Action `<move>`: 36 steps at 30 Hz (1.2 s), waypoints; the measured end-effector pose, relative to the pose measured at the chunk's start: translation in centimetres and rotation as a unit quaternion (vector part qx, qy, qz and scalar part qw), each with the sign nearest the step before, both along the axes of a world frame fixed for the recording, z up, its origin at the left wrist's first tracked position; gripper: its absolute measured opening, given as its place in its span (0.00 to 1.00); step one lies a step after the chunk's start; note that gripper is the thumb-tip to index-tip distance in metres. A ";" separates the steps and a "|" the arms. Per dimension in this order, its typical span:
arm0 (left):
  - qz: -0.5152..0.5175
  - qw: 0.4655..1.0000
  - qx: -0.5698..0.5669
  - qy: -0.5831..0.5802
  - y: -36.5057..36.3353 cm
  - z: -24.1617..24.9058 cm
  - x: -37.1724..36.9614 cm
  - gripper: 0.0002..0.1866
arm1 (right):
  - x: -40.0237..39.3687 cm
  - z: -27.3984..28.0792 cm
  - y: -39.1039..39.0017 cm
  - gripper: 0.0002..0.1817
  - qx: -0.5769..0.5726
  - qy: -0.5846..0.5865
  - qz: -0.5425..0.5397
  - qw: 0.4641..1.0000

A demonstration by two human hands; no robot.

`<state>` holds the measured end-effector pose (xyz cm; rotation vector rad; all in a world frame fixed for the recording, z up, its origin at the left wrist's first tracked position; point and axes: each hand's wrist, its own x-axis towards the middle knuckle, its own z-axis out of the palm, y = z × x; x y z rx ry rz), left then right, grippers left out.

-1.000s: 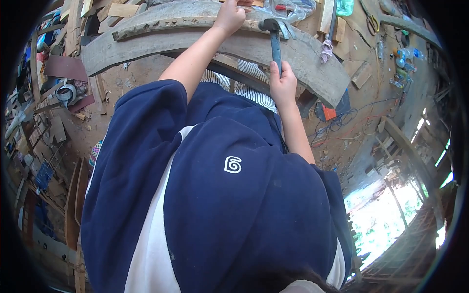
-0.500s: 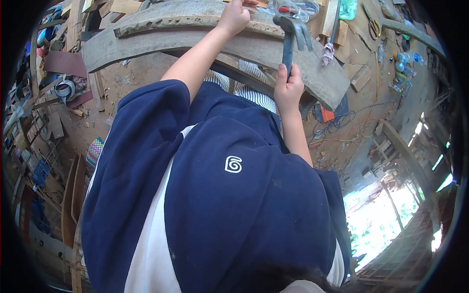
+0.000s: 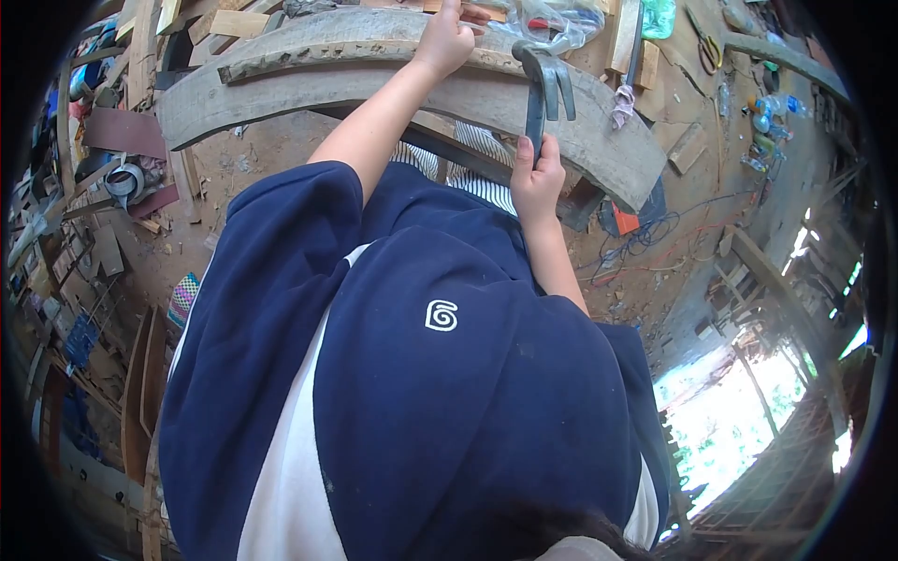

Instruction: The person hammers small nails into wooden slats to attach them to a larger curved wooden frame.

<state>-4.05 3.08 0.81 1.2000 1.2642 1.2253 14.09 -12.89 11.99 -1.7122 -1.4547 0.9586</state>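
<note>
The person's right hand [image 3: 539,182] has its fingers closed around the handle of a hammer [image 3: 536,101], whose head points to the far side over the right part of the wooden counter [image 3: 610,136]. The left hand [image 3: 445,42], farther off by a long wood strip [image 3: 313,58], has partly curled fingers, and whether they grip anything cannot be told; a clear plastic bag [image 3: 572,30] lies to its right.
</note>
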 end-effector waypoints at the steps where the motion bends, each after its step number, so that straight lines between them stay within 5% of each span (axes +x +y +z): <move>1: 0.000 1.000 0.001 0.000 0.0 -0.1 0.0 0.34 | -0.1 -0.3 0.1 0.14 -0.020 -0.024 0.001 1.000; 4: -0.006 0.999 0.032 0.033 0.0 0.1 0.0 0.36 | 0.0 -0.7 0.5 0.15 -0.035 -0.037 0.004 0.999; 6: 0.028 0.999 -0.010 -0.030 -0.2 1.0 0.1 0.25 | 0.0 -0.5 1.0 0.14 -0.027 -0.026 0.007 0.999; 9: -0.033 0.996 -0.081 -0.023 0.2 1.9 -0.6 0.29 | 0.0 0.6 0.7 0.16 -0.034 0.009 -0.025 0.999; 18: -0.020 0.998 -0.055 -0.031 0.2 1.5 -0.5 0.29 | 0.5 0.7 1.8 0.16 -0.048 -0.060 -0.050 0.996; 28: 0.060 0.981 -0.033 -0.184 0.1 3.0 -1.4 0.26 | 1.2 0.0 1.0 0.16 -0.057 -0.024 -0.026 0.998; 30: 0.067 0.997 0.009 0.023 0.0 3.7 -3.4 0.23 | 1.1 1.0 1.1 0.16 -0.043 -0.025 -0.038 0.998; 32: 0.068 0.926 0.132 0.348 0.4 4.2 -6.7 0.18 | 1.3 1.8 1.0 0.16 -0.030 -0.026 -0.047 0.998; 36: 0.047 0.876 0.136 0.460 0.2 2.4 -9.8 0.18 | 1.4 0.4 0.7 0.16 -0.027 -0.037 -0.076 0.996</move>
